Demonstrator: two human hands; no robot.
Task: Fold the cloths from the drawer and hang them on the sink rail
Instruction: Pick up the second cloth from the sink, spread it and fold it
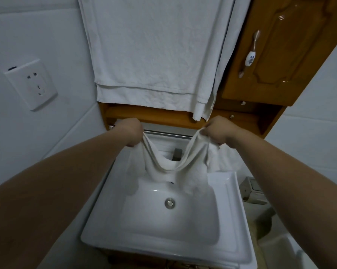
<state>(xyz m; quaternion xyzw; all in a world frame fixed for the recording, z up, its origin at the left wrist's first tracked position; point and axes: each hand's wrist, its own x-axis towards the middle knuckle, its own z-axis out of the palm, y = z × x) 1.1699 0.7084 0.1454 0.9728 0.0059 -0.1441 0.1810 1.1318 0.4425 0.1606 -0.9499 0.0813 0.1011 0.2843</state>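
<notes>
A small white cloth [164,167] hangs slack between my two hands above the back of the white sink [229,210]. My left hand [129,132] grips its left top corner. My right hand [219,131] grips its right top corner. The cloth sags in the middle and its lower part drapes over the sink's back ledge. The metal sink rail [167,133] runs across just behind and between my hands. The faucet [177,154] is mostly hidden by the cloth.
A large white towel [154,51] hangs down the wall above the rail. A wooden cabinet door [280,51] with a ceramic handle is at upper right. A wall socket [32,84] is at left. A wooden shelf [154,113] sits under the towel.
</notes>
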